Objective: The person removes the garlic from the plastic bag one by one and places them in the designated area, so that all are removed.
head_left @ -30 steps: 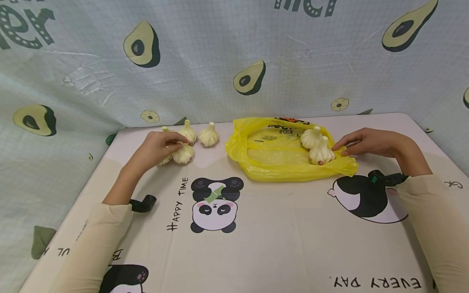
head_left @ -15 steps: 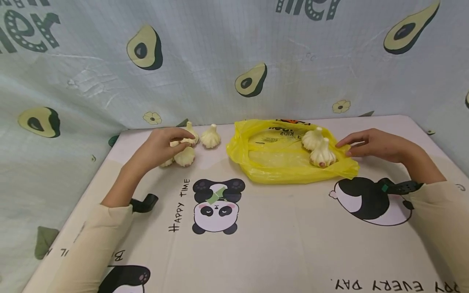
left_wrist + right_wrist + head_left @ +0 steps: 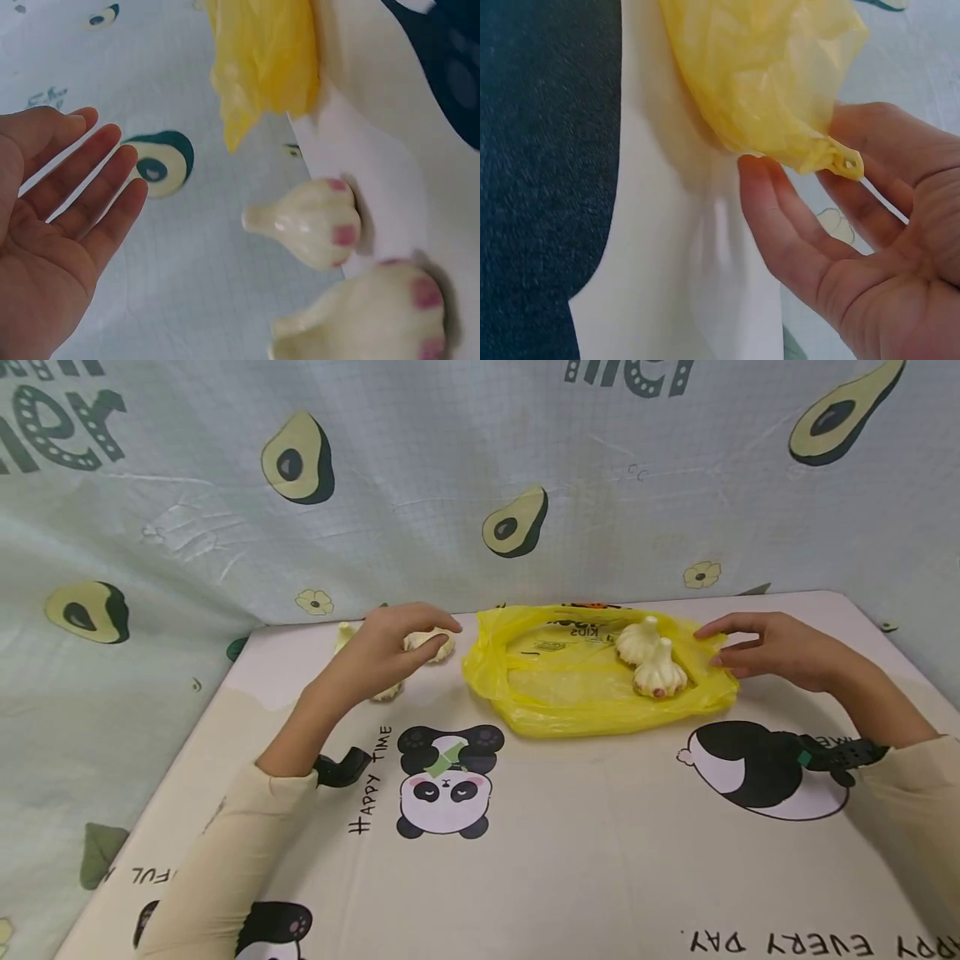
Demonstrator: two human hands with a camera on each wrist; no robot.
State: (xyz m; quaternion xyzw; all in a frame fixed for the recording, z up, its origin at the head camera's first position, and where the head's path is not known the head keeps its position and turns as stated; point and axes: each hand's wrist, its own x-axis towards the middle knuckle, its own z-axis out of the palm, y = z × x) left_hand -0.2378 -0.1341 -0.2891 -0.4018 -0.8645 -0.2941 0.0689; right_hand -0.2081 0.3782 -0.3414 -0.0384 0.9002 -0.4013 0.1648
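My left hand [image 3: 378, 647] hovers over the garlic bulbs at the back left, its fingers spread apart and holding nothing. Behind it one garlic bulb [image 3: 439, 648] shows between thumb and fingers; others are mostly covered. Two bulbs [image 3: 319, 223] appear beside the palm in the left wrist view. Toward the right lies a yellow plastic bag [image 3: 555, 718] with its mouth open. Two more garlic bulbs [image 3: 658, 672] sit in its right part. At the bag's right end my right hand [image 3: 780, 647] touches the edge with loosely bent fingers [image 3: 761, 187].
A cloth printed with avocados [image 3: 517, 522] hangs right behind the table. Printed pandas [image 3: 442, 785] and lettering mark the flat table cover [image 3: 570, 852]. Each wrist carries a black camera strap [image 3: 843, 753].
My left hand has let go of a garlic bulb in the group and moved right, toward the bag. My right hand has shifted slightly right at the bag's edge.
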